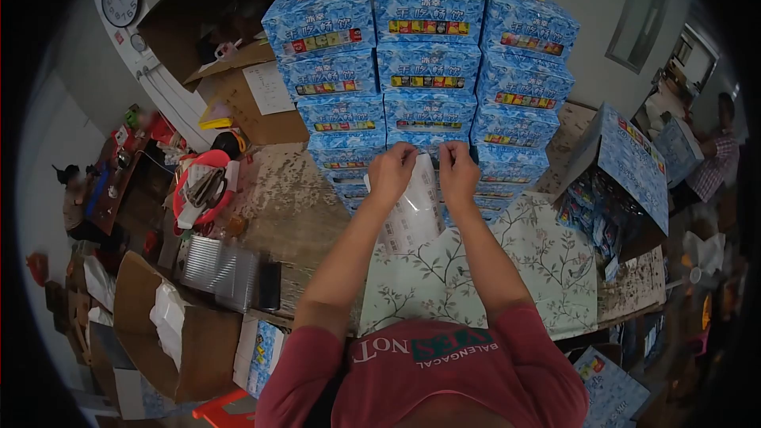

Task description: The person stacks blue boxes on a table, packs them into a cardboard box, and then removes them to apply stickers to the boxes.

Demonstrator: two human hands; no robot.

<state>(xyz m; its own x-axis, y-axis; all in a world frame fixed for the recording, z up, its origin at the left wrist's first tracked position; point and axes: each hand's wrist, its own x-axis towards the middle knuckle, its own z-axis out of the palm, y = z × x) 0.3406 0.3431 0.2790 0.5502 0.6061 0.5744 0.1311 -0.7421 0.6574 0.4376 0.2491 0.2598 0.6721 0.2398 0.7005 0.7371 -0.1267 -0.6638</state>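
A whitish, glossy sheet with faint printed rows (pixel 414 214), which looks like a label sheet, hangs down in front of my chest over the table. My left hand (pixel 393 172) pinches its upper left edge between thumb and fingers. Close to the sheet's upper right edge, my right hand (pixel 459 176) is closed in a pinch; whatever lies between its fingertips is too small to make out. Just beyond both hands rise stacked blue ice-patterned boxes (pixel 428 63), in three columns, each box with a strip of colourful pictures on its front.
A flowered mat (pixel 547 269) covers part of the worn wooden table (pixel 277 190). An open blue box (pixel 626 166) holding packets lies tilted at right. Left are a red basket (pixel 181 194), clear plastic trays (pixel 212 269) and an open carton (pixel 143 341). Other people (pixel 717 162) work at both sides.
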